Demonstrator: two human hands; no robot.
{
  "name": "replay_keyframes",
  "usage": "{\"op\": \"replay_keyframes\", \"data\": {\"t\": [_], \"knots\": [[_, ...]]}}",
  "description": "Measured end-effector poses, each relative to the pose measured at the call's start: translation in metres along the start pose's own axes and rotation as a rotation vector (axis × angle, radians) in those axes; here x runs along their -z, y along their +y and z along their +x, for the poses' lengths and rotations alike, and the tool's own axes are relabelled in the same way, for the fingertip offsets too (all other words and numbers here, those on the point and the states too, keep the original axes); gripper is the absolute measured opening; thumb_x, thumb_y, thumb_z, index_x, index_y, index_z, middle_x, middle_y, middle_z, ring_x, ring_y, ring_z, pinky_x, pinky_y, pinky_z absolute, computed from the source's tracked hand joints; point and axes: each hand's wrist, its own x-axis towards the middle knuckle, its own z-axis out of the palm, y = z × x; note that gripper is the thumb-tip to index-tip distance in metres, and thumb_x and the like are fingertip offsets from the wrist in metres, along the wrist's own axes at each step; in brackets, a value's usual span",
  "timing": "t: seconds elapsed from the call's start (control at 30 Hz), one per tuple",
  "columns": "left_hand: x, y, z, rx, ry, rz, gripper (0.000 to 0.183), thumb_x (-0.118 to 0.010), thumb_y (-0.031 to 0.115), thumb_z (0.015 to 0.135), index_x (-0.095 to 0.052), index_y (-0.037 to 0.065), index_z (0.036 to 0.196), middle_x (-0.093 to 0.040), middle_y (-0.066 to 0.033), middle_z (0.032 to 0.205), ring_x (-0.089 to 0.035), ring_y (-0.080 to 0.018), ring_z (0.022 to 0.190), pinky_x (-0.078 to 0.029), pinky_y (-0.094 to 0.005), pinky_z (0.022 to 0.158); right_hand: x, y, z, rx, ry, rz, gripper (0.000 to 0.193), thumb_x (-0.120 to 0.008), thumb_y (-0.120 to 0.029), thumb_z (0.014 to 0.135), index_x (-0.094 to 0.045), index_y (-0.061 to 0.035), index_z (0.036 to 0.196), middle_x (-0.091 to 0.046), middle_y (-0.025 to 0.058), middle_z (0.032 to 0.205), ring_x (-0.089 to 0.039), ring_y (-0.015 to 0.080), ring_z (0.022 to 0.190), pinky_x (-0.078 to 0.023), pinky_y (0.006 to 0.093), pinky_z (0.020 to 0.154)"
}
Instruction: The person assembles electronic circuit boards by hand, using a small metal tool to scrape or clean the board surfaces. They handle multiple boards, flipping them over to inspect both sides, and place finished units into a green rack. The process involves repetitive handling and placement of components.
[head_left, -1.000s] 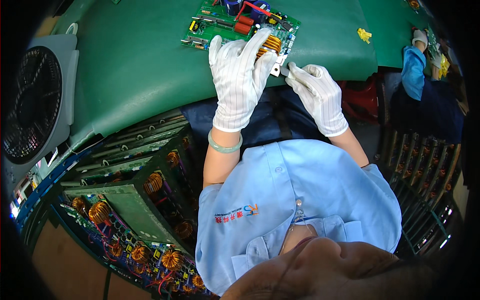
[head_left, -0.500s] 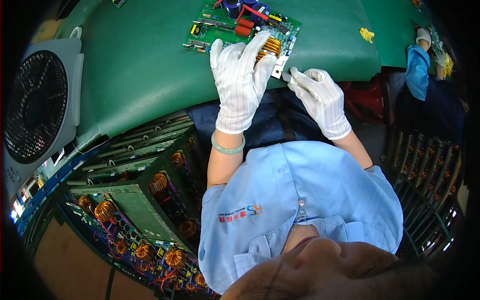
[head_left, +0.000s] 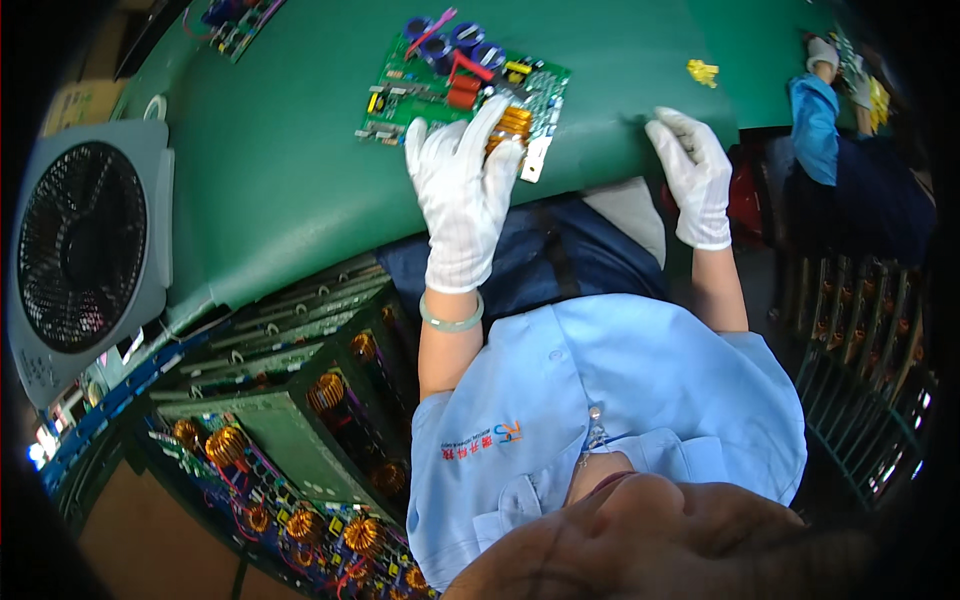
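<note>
A green circuit board (head_left: 546, 92) lies on the table, carrying blue capacitors (head_left: 467, 36), red blocks and a copper-wound coil (head_left: 514, 124). My left hand (head_left: 455, 185), in a white glove, rests over the board's near side. Its thumb and index finger close around the coil, while the other fingers lie across the board's edge. A pale metal strip (head_left: 535, 163) sticks out at the near right corner. My gloved right hand (head_left: 692, 180) is apart from the board, to its right. Those fingertips are pressed together beside a small dark blurred shape that I cannot make out.
Green matting covers the table (head_left: 280, 180). A grey fan (head_left: 85, 240) stands at the left, and another board (head_left: 240, 25) lies at the far left. Yellow scraps (head_left: 703, 72) are at the right, near a co-worker's sleeve (head_left: 815, 130). Racks of coil-bearing boards (head_left: 300, 525) stand lower left.
My right hand has drawn away from the board's corner toward the right; the small grey piece at its fingertips no longer shows clearly. My left hand stays on the coil. The whole view has shifted.
</note>
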Motion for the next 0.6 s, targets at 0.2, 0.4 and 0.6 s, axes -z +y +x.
{"op": "replay_keyframes", "data": {"t": [0.2,0.4,0.6], "knots": [[-0.002,0.0,0.002,0.019,-0.033,0.004,0.039,-0.063,0.034,0.099,-0.066,0.013,0.132,-0.068,-0.0105,0.103,-0.062,-0.0289,0.102,-0.03,-0.0545,0.115,0.057,0.038,0.064,-0.134,0.233,-0.239,0.028,-0.073,-0.029,0.096,-0.073,-0.0019,0.102,-0.075,0.008,0.091,-0.07,0.014,0.074,-0.056,0.029,0.064],[0.0,0.001,-0.003,0.023,-0.04,0.04,0.038,-0.06,0.032,0.101,-0.066,0.012,0.133,-0.068,-0.0094,0.106,-0.062,-0.0274,0.105,-0.027,-0.053,0.118,0.057,0.065,0.094,-0.03,0.171,-0.55,0.034,-0.074,-0.041,0.091,-0.074,-0.0074,0.094,-0.074,0.0104,0.09,-0.071,0.0271,0.082,-0.054,0.0371,0.072],[0.0,0.001,-0.003,0.018,-0.029,0.037,0.037,-0.064,0.03,0.099,-0.066,0.011,0.13,-0.067,-0.0106,0.107,-0.062,-0.0285,0.105,-0.029,-0.0546,0.118,0.061,0.065,0.103,-0.226,-0.025,-0.798,0.041,-0.065,-0.049,0.096,-0.071,-0.0086,0.095,-0.073,0.0133,0.082,-0.071,0.0319,0.081,-0.053,0.0438,0.07]]}}
